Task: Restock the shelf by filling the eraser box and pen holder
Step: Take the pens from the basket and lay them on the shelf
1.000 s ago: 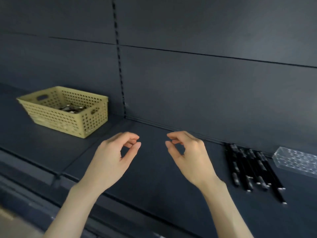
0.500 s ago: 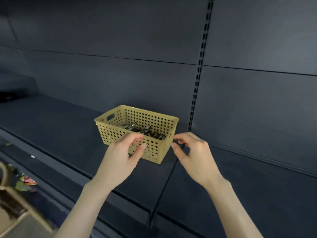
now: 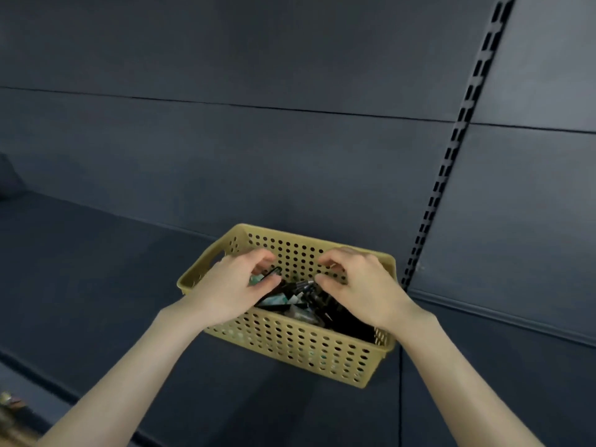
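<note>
Yellow perforated basket (image 3: pixel 290 346), rectangular, cut-out handle at its left end. It stood on the dark shelf (image 3: pixel 96 285) toward the back edge, close to the back panel (image 3: pixel 258 156), with its right end at the seam between two shelf boards. Inside lay a jumble of stock (image 3: pixel 300 304): dark pen-like pieces and pale greenish packets, too tangled to count.

A slotted upright (image 3: pixel 451 162) ran up the panel just right of the basket. Both forearms crossed the near rim and hid part of the contents.

The left hand (image 3: pixel 232 285) was inside the basket, thumb and forefinger pinching a thin dark item (image 3: pixel 272 272). The right hand (image 3: pixel 361 285) was over the stock with its fingers (image 3: pixel 332 256) curled and the thumb close to a grey pen tip; grip or mere touch could not be told.
</note>
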Demonstrator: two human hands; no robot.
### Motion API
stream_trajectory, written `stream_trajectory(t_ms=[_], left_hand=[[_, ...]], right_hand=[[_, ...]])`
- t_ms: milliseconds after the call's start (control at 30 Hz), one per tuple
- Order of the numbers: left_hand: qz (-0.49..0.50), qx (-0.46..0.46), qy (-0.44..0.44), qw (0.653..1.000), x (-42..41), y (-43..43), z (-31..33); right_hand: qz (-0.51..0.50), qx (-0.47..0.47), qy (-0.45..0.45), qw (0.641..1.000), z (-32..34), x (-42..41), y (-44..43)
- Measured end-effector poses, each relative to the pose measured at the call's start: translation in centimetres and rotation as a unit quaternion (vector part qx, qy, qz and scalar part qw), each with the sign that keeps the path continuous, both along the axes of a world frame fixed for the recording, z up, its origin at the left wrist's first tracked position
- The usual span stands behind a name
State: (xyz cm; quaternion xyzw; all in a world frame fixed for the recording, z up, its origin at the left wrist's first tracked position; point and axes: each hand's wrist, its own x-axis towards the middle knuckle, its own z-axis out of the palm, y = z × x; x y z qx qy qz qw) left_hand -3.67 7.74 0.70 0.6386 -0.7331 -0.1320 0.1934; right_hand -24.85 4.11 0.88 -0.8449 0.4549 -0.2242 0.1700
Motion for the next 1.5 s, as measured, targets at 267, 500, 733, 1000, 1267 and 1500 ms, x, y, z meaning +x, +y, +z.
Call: stream_trajectory(t_ms=[267,500,733,1000,1267,1500], left_hand=[[-0.167,0.187,-0.175,0.952,2.7,-6.8,0.1],[-0.289,0.247,-0.192,0.905,2.7,-8.8,-1.4],[-0.335,0.259,-0.117,0.898,1.2,-10.7,-0.9],[-0.281,0.234,-0.186,0.912,1.8,-11.1,-2.1],[-0.246,0.29,-0.125,0.917,0.6,-10.8,-2.8],[-0.201,0.316,-0.082,0.924,0.3,-10.1,-3.1]], right_hand=[[0.03,0.119,0.199,0.972,-0.4,4.2,-3.5],[-0.021,0.199,0.217,0.955,-1.2,4.8,-4.0],[-0.087,0.243,0.19,0.947,-0.9,2.9,-4.2],[-0.122,0.281,0.242,0.921,-0.8,2.4,-4.2],[-0.133,0.379,0.172,0.899,-0.6,2.4,-4.4],[-0.142,0.425,0.15,0.881,-1.3,2.7,-4.4]])
